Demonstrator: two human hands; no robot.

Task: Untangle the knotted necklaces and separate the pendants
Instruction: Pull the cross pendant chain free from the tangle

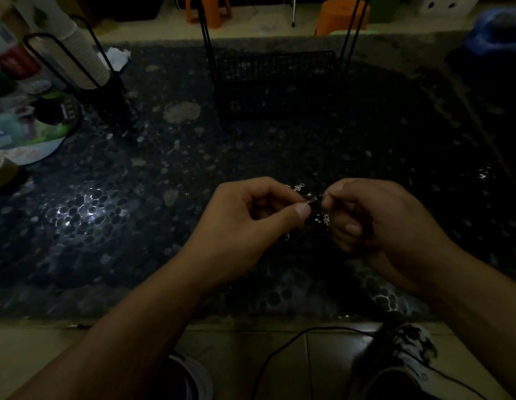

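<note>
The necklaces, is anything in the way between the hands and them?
Nothing visible is. The left hand and right hand already pinch the tangled necklaces between their fingertips, above the dark pebbled table. The wire basket stands farther back, apart.

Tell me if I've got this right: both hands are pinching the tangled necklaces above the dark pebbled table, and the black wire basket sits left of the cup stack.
Not quite. In the head view the wire basket sits right of the cup stack, not left. Both the left hand and right hand do pinch the necklaces above the table.
</note>
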